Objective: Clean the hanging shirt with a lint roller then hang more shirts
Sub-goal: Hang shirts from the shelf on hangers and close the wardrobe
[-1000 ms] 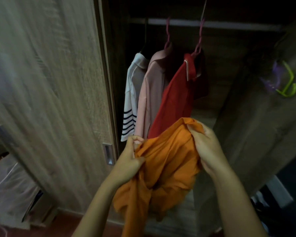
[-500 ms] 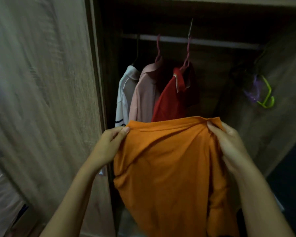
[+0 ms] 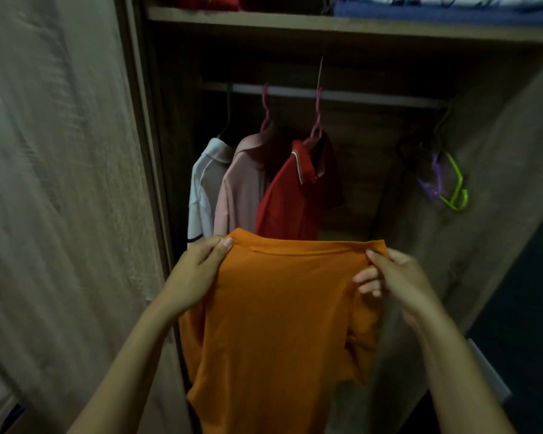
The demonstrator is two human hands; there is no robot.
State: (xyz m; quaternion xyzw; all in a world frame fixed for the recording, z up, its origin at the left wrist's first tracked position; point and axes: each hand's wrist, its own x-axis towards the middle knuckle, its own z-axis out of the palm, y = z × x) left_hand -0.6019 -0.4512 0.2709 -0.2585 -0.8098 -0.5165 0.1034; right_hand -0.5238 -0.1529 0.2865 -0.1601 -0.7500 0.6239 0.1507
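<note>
An orange shirt hangs spread out in front of the open wardrobe. My left hand pinches its top left corner and my right hand grips its top right corner. Behind it, on the rail, hang a white shirt, a pink shirt and a red shirt; the pink and red ones are on pink hangers. No lint roller is in view.
Empty green and purple hangers hang at the rail's right end. A shelf above holds folded clothes. The wardrobe door stands at the left and a wooden side panel at the right.
The bunched orange shirt has been pulled out flat between my hands, which moved apart to its top corners. The view has tilted up and now shows the shelf.
</note>
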